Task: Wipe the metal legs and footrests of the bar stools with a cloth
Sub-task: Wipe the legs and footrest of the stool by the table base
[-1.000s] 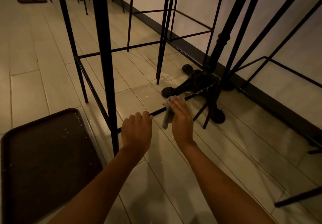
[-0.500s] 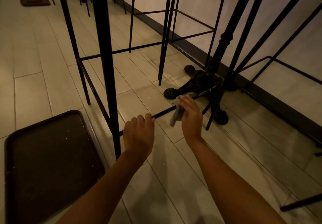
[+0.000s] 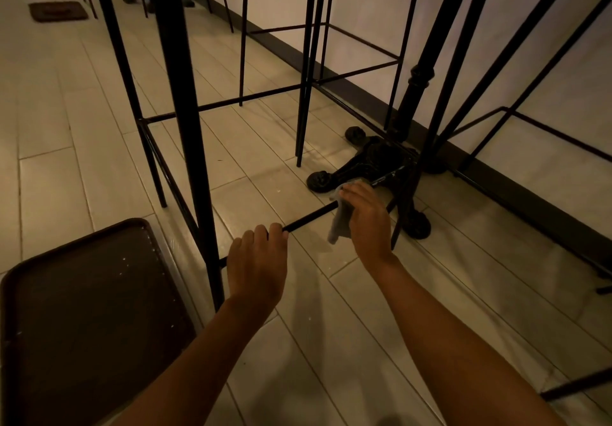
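Looking down from the head view, the left hand (image 3: pixel 256 260) has its fingers curled over the low footrest bar (image 3: pixel 309 217) of the nearest bar stool, gripping it just beside the thick near leg (image 3: pixel 185 111). Farther along the same bar, the right hand (image 3: pixel 364 217) clasps a grey cloth (image 3: pixel 341 223) around the metal, and a loose end of the cloth hangs below the bar on the hand's left side. A short bare stretch of bar shows between the two hands.

Past the right hand the bar runs on to the stool's far leg, which stands close in front of the black cast-iron table base (image 3: pixel 374 160). That corner is crowded with dark metal, with only narrow gaps between the pieces.

On the left, the rounded rim of a brown tray (image 3: pixel 82 309) lies just beside the near leg and takes up the lower left corner. To the right of the right forearm, pale floor planks (image 3: pixel 447 309) lie open as far as the dark skirting board (image 3: pixel 530 207) along the wall. More thin black stool frames stand behind, near the wall.
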Motion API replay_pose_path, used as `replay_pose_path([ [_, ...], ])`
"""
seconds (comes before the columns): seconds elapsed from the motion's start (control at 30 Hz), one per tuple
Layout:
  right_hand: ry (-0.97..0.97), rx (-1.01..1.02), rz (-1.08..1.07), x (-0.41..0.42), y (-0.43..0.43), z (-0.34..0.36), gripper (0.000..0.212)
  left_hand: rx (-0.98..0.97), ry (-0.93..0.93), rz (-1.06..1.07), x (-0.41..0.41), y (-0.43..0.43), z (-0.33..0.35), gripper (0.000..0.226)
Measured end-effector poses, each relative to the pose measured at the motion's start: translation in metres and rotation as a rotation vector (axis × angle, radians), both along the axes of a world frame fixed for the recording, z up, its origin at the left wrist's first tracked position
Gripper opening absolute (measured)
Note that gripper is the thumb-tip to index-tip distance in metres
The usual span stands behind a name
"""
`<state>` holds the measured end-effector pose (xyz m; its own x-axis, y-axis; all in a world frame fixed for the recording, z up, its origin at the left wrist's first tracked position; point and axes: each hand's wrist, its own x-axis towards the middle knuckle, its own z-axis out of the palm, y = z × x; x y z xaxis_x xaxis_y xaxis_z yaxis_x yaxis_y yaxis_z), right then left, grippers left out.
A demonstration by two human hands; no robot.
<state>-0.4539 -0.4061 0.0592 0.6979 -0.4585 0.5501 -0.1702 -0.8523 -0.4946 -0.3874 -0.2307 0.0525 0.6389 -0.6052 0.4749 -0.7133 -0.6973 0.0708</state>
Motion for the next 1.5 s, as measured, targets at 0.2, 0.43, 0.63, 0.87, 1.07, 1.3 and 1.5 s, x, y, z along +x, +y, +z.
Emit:
replay_pose_path([
  [0.2, -0.120, -0.078, -0.027, 0.007, -0.009, 0.021, 0.039, -0.008, -0.018, -0.003, 0.001, 0.000, -0.001, 0.012],
  [0.43, 0.088, 0.086, -0.152, 0.007, -0.013, -0.013, 0.038, -0.003, -0.008, -0.014, 0.000, 0.001, 0.000, 0.016],
  [0.63, 0.163, -0.080, -0.097, 0.000, -0.011, -0.028, 0.059, -0.008, -0.008, -0.012, -0.001, 0.001, 0.002, 0.014],
  [0.87, 0.223, -0.276, 0.011, -0.007, -0.045, -0.006, 0.054, 0.009, 0.012, -0.041, 0.000, 0.002, 0.001, 0.009],
  [1.07, 0.132, -0.072, -0.114, -0.007, -0.050, -0.001, 0.037, 0.018, -0.008, -0.035, 0.001, 0.002, 0.002, 0.008],
  [1.3, 0.162, -0.136, -0.119, -0.002, -0.030, -0.005, 0.046, 0.044, 0.031, -0.027, -0.001, 0.001, 0.002, 0.009],
  [1.5, 0.278, -0.109, -0.161, -0.001, -0.036, 0.002, 0.062, 0.222, 0.233, 0.064, -0.009, -0.004, 0.013, 0.033],
])
